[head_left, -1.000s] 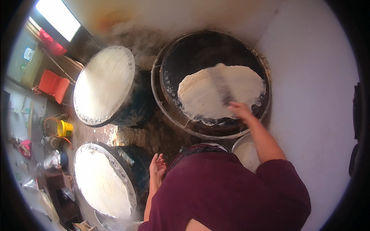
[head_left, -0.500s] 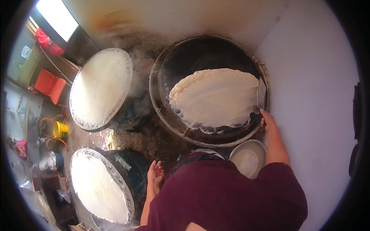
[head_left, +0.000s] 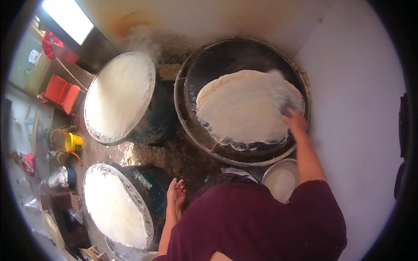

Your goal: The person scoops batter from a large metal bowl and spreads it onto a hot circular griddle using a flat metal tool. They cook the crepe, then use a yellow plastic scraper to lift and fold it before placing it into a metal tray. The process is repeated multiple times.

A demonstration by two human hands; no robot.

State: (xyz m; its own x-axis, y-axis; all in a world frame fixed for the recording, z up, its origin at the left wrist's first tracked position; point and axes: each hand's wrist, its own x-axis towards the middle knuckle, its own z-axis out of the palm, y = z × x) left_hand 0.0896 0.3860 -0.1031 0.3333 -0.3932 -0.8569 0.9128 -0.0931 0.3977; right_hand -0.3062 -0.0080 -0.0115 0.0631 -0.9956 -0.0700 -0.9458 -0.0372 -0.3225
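A wide sheet of pale batter (head_left: 237,108) covers much of a large round black griddle (head_left: 244,51). My right hand (head_left: 296,122) is closed around a flat scraper (head_left: 281,93), smeared by motion, over the right part of the batter. In the earlier frame its broad blade shows clearly. Low by my waist, my left hand (head_left: 176,194) hangs with nothing in it, its fingers loosely bent and apart. Below the griddle's rim stands a bowl of pale batter (head_left: 281,180), partly covered by my right sleeve.
At the left are two more round griddles, an upper one (head_left: 122,98) and a lower one (head_left: 115,209), both coated white. Steam rises near the upper one. A pale wall (head_left: 352,95) borders my right side. Farther left are a red chair (head_left: 63,93) and a yellow bucket (head_left: 74,142).
My right hand has carried the scraper from the griddle's right edge inward and up over the batter. The batter now reaches farther right. My left hand has barely moved.
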